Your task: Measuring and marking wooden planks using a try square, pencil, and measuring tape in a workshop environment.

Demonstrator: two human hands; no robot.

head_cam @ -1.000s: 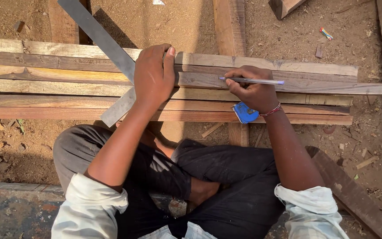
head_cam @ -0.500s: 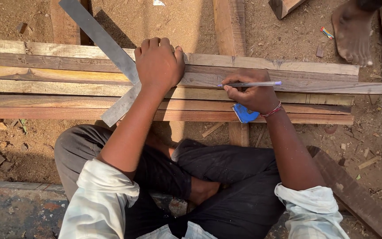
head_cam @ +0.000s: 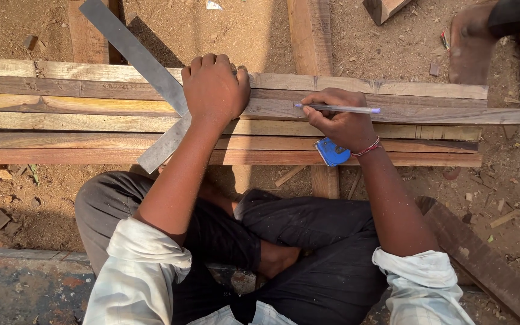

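Bare foot (head_cam: 475,45) farther left now; left hand (head_cam: 215,90) still on square (head_cam: 145,66).

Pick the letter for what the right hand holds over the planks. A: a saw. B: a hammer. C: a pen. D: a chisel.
C: the right hand grips a thin pen with a purple cap, lying across the wooden planks, while the left hand presses on the metal square.

We have one view, from the head, looking steeply down and close over our seated lap, both forearms and the wooden planks (head_cam: 61,129) lying crosswise on bare dirt.
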